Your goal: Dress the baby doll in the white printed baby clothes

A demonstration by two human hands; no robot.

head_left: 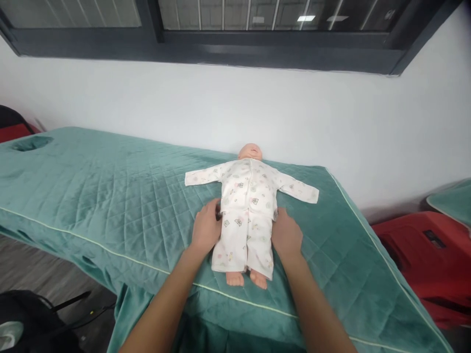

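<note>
A baby doll (250, 151) lies on its back on the green quilted bed cover, its head toward the wall and its bare feet toward me. It wears a white patterned long-sleeved baby top (250, 184) with both sleeves spread out, and matching baby pants (235, 240). At the waist, on the left side, my left hand (206, 226) is closed on the edge of the pants. My right hand (287, 234) grips the opposite side of the waistband, its fingertips partly hidden by the cloth. No hands show at the sleeve ends.
The green quilted cover (110, 181) spreads over a long bed with a face hole (32, 143) at the far left. Behind it is a white wall under a dark window frame (275, 54). A red case (423, 260) stands at the right, and a black object (33, 321) at lower left.
</note>
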